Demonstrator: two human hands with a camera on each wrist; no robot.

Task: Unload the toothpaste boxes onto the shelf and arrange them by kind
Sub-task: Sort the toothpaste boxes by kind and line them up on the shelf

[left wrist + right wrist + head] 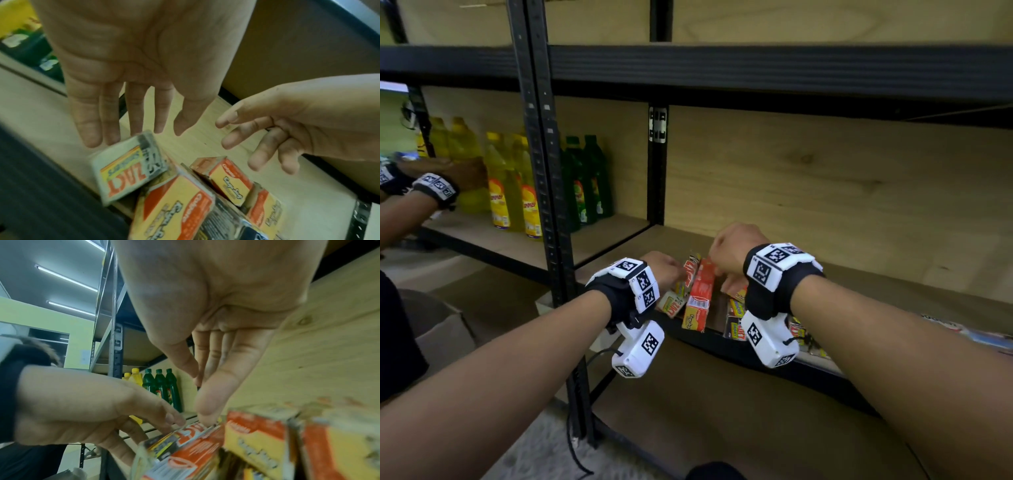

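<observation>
A jumbled pile of toothpaste boxes lies at the front of the wooden shelf (859, 284). It includes red-and-yellow Colgate boxes (698, 298) (174, 206) (255, 446) and white Zact boxes (671, 305) (127, 170) (189, 433). My left hand (671, 270) (135, 136) hovers just over a Zact box with straight fingers, holding nothing. My right hand (726, 260) (202, 395) reaches down from the other side. Its fingertips (205, 415) meet the top edge of the pile and grip nothing. The right hand (267, 138) also shows with loosely spread fingers in the left wrist view.
Yellow bottles (517, 192) and green bottles (585, 181) stand in the bay to the left, behind a black upright (541, 171). Another person's hand (448, 178) reaches among the yellow ones. A black beam (756, 68) runs overhead. More packets (969, 332) lie at the shelf's right.
</observation>
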